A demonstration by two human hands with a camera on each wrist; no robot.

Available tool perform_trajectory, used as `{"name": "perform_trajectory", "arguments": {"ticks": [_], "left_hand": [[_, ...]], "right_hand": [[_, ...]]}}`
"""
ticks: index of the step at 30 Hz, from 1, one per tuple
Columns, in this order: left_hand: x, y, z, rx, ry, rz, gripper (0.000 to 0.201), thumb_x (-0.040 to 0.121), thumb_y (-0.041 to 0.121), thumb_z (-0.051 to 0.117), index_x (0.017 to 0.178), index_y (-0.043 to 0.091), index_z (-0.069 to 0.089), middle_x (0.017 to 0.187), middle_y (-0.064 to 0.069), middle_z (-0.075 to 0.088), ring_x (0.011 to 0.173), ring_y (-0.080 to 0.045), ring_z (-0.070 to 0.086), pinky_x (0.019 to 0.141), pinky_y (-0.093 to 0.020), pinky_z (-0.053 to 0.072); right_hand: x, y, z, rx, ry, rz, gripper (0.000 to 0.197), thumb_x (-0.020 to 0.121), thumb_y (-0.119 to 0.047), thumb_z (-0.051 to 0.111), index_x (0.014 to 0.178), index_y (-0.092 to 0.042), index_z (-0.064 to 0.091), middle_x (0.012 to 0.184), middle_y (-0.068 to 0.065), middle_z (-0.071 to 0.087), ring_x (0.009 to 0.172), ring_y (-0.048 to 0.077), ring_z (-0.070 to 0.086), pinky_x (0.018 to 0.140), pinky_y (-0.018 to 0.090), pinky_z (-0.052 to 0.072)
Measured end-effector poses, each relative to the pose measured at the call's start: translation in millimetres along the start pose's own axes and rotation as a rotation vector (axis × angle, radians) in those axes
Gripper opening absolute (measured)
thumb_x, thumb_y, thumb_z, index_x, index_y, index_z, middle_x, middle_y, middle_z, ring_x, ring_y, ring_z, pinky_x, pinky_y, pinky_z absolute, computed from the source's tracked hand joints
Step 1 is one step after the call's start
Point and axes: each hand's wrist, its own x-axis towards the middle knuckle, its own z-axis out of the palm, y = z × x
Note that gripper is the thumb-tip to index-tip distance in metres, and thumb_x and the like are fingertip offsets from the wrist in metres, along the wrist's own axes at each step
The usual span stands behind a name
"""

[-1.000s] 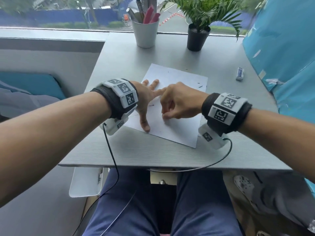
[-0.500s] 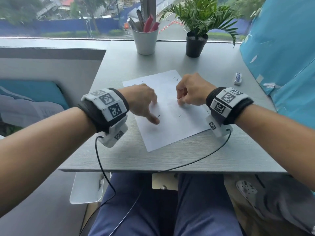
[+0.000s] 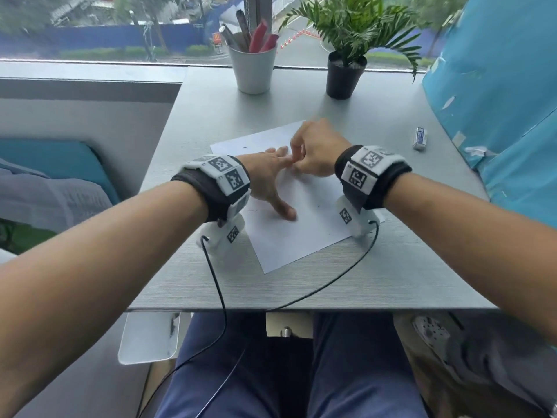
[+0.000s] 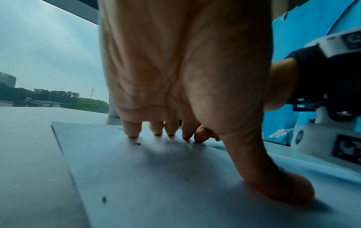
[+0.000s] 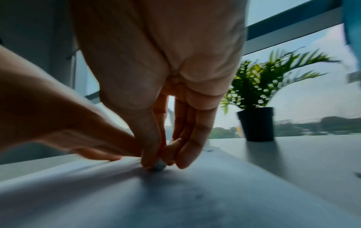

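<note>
The right grip (image 3: 318,150) is pinched together, thumb and fingertips closing on a small rounded grey piece (image 5: 159,166) whose underside touches the sheet of paper (image 3: 301,236) directly beneath it. What the piece is cannot be told, as only its lower curve shows below the thumb. The other fingers of this grip curl in just beside the pinch.

The left grip (image 3: 265,179) is spread and holds nothing. Its four fingertips (image 4: 133,133) press down on the paper in a row, and its thumb (image 4: 283,189) is splayed back toward the person, flat on the sheet. The left grip's forefinger lies right against the pinching fingers of the right grip, so the grey piece sits between the two grips.

The paper lies flat and askew on the grey worktop (image 3: 391,267), reaching under both grips. A few short dark marks dot it near the left grip's fingertips.

Well beyond the grips, at the far edge of the worktop, stand a white cup of pens (image 3: 254,70) and a potted plant (image 3: 343,78). Well to the right of the right grip lies a small white block (image 3: 420,139).
</note>
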Motion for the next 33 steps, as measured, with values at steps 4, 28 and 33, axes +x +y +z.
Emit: {"name": "perform_trajectory", "arguments": {"ticks": [4, 28, 33], "left_hand": [[0.0, -2.0, 1.0, -0.027, 0.01, 0.002, 0.124, 0.062, 0.067, 0.082, 0.158, 0.03, 0.014, 0.167, 0.004, 0.011, 0.153, -0.017, 0.006, 0.122, -0.038, 0.012], [4.9, -3.6, 0.8, -0.015, -0.03, -0.017, 0.136, 0.061, 0.07, 0.081, 0.158, 0.032, -0.007, 0.167, 0.008, -0.012, 0.153, -0.014, -0.011, 0.125, -0.048, 0.004], [6.8, -1.2, -1.4, 0.014, -0.072, -0.007, 0.129, 0.062, 0.069, 0.081, 0.156, 0.045, -0.005, 0.166, 0.006, -0.016, 0.153, -0.016, -0.013, 0.124, -0.052, 0.005]], "right_hand": [[-10.8, -2.8, -0.6, 0.048, -0.144, -0.055, 0.003, 0.072, -0.014, 0.077, 0.073, -0.015, 0.075, 0.063, -0.004, 0.064, 0.055, 0.004, 0.055, 0.051, 0.015, 0.04], [2.4, 6.2, -3.5, 0.076, -0.016, 0.052, 0.005, 0.071, -0.015, 0.077, 0.07, -0.013, 0.073, 0.064, -0.001, 0.065, 0.056, 0.01, 0.057, 0.047, 0.013, 0.039], [-2.9, 19.5, -10.2, 0.132, -0.111, 0.068, 0.006, 0.071, -0.018, 0.079, 0.073, -0.013, 0.076, 0.064, 0.004, 0.07, 0.051, 0.008, 0.059, 0.052, 0.018, 0.044]]}}
